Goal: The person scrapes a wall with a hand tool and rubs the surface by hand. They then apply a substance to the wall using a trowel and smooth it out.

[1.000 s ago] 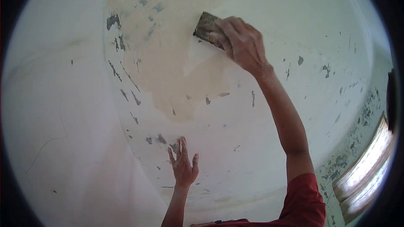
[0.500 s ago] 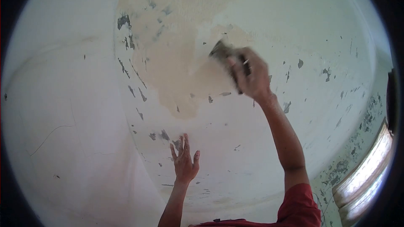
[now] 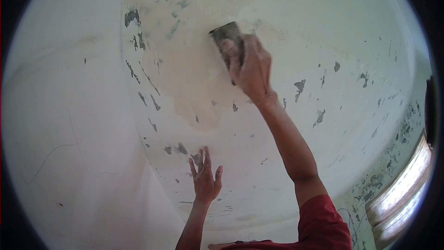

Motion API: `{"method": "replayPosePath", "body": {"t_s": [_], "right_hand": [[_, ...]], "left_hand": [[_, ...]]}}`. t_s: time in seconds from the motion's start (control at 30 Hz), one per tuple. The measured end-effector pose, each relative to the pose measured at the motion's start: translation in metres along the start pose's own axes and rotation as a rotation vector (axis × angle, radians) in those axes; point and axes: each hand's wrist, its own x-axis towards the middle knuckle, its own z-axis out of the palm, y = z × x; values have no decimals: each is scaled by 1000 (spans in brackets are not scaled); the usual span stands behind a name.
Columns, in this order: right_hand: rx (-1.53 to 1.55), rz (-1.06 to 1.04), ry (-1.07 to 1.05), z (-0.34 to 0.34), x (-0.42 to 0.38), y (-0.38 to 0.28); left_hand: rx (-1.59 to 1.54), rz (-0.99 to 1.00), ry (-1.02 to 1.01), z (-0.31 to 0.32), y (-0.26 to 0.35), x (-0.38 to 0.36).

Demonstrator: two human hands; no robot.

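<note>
My right hand (image 3: pixel 252 69) is wrapped round a dark, flat rectangular block (image 3: pixel 226 37), which lies against the wall (image 3: pixel 277 157) over a beige patch (image 3: pixel 185 83). The block's upper end tilts to the left, and part of it is hidden by my fingers. Lower down, my left hand (image 3: pixel 206 183) has its fingers spread, resting on or close to the white surface beside a grey chipped spot (image 3: pixel 182 148). Nothing is held in it.
Grey chips such as one near the right arm (image 3: pixel 299 88) dot the surface. A second wall (image 3: pixel 60 125) with thin cracks stands at the left. A bright curtained window (image 3: pixel 402 185) is at the lower right, and thin wires hang near it.
My right hand has moved left with the block, which now lies further over the beige patch. My left hand has stayed nearly where it was.
</note>
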Motion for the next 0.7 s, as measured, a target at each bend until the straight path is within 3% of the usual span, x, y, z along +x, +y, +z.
{"method": "replayPosePath", "body": {"t_s": [0.17, 0.3, 0.4, 0.43, 0.5, 0.7], "right_hand": [[156, -21, -350, -17, -11, -10], [140, -170, -335, -53, 11, 9], [-170, -309, -204, -58, 44, 30], [-170, -308, -205, -52, 50, 37], [-233, -497, -207, -39, 60, 51], [46, -426, -170, -10, 25, 59]], "left_hand": [[1, 1, -1, -6, 3, 1], [13, -3, -9, -5, 3, 0], [6, -10, -13, -5, 5, 1], [7, -11, -14, -5, 5, 1], [11, -21, -24, -6, 4, 1], [-20, -21, -13, -2, -1, 1]]}}
